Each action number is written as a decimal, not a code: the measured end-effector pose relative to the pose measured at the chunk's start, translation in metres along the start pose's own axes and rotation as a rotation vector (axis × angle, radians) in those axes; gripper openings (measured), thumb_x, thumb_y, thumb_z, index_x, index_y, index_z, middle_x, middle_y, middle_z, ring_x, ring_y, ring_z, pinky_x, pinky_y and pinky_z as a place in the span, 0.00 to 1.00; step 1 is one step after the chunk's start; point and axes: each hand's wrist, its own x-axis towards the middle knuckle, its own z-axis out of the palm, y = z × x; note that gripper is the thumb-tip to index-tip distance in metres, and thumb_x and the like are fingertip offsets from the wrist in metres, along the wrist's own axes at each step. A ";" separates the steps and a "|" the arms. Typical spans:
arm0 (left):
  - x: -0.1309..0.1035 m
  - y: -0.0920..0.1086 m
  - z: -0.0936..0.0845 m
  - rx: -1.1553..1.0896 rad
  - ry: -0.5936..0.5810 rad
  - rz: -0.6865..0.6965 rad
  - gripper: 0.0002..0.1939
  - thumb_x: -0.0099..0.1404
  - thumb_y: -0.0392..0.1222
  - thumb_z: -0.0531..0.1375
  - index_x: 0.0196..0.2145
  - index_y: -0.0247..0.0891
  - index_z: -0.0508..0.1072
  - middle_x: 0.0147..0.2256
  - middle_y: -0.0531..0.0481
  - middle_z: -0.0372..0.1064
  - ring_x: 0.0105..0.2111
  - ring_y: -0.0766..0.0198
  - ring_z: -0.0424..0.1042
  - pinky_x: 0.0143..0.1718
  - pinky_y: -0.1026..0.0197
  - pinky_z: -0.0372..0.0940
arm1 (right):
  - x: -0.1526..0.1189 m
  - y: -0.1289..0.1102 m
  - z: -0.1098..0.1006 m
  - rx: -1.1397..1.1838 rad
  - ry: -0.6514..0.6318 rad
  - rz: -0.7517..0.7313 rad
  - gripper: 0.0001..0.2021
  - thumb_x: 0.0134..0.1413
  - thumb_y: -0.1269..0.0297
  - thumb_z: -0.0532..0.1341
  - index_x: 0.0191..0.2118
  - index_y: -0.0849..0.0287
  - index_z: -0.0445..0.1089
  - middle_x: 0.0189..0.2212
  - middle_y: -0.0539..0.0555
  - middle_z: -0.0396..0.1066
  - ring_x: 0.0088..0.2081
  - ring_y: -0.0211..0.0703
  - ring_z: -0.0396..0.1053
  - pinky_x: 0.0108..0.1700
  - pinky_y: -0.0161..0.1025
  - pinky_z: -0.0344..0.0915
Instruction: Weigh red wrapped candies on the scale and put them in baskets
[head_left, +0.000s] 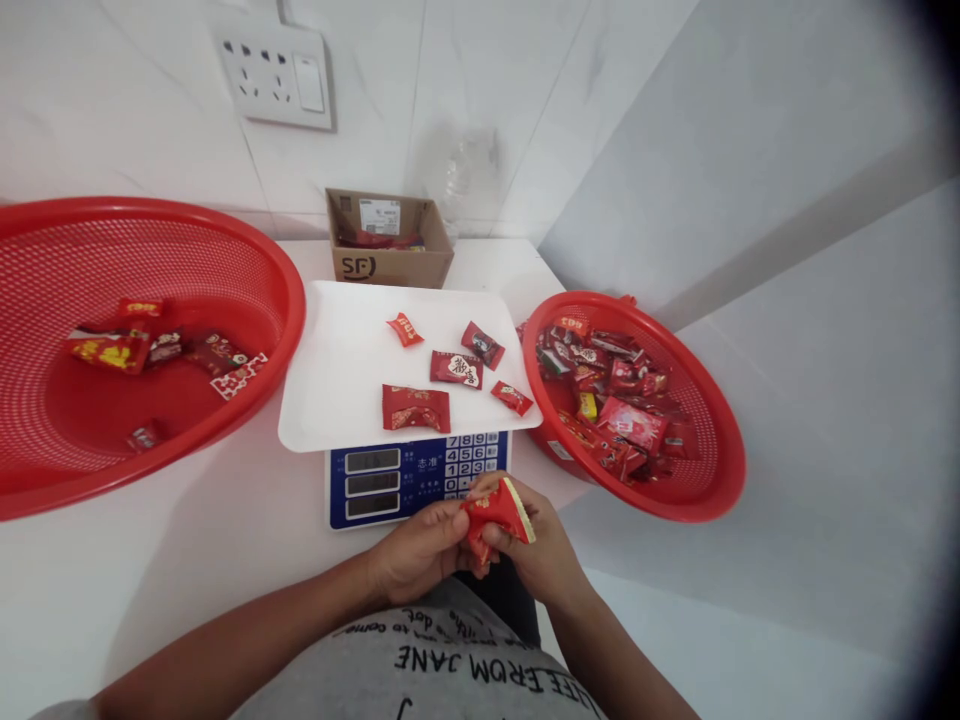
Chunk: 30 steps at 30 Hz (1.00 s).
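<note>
Five rectangular and twisted red-wrapped packets (pixel 457 369) lie on the far white plastic tray (pixel 337 370). Nearer, the left hand (pixel 421 547) and right hand (pixel 545 542), fingers curled almost closed, together pinch a glossy red, gold-edged pouch (pixel 505 508). The step seems to be opening it; the next move probably calls for one hand steadying while the other spreads.

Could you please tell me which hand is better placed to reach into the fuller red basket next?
Probably the right hand: it is nearer the fuller red basket, while the left hand lies farther across. Both hold the red packet.
</note>
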 end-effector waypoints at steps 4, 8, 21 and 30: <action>0.000 0.000 0.001 -0.001 0.002 0.009 0.22 0.55 0.57 0.64 0.31 0.32 0.74 0.25 0.50 0.66 0.26 0.68 0.65 0.30 0.65 0.59 | -0.001 -0.002 -0.001 -0.006 -0.064 0.050 0.20 0.43 0.51 0.68 0.40 0.55 0.69 0.25 0.46 0.68 0.19 0.33 0.66 0.22 0.32 0.65; -0.001 0.001 0.003 0.008 -0.003 0.009 0.23 0.55 0.57 0.63 0.36 0.33 0.75 0.26 0.50 0.67 0.28 0.66 0.65 0.34 0.63 0.59 | -0.003 -0.006 -0.001 -0.237 -0.084 -0.047 0.27 0.36 0.48 0.71 0.44 0.53 0.72 0.43 0.55 0.70 0.44 0.46 0.70 0.47 0.44 0.67; 0.000 0.001 0.004 0.030 0.031 -0.009 0.26 0.50 0.58 0.66 0.37 0.32 0.75 0.26 0.51 0.65 0.25 0.69 0.63 0.30 0.65 0.58 | -0.003 -0.004 0.000 -0.317 -0.050 -0.150 0.17 0.43 0.50 0.68 0.40 0.50 0.75 0.41 0.54 0.70 0.46 0.48 0.67 0.49 0.46 0.65; 0.001 0.000 0.001 0.020 0.034 -0.029 0.23 0.52 0.57 0.66 0.36 0.32 0.76 0.26 0.50 0.65 0.25 0.70 0.65 0.28 0.66 0.59 | -0.001 -0.007 0.002 -0.355 -0.046 -0.229 0.12 0.48 0.55 0.67 0.38 0.52 0.75 0.36 0.54 0.71 0.45 0.46 0.68 0.49 0.45 0.65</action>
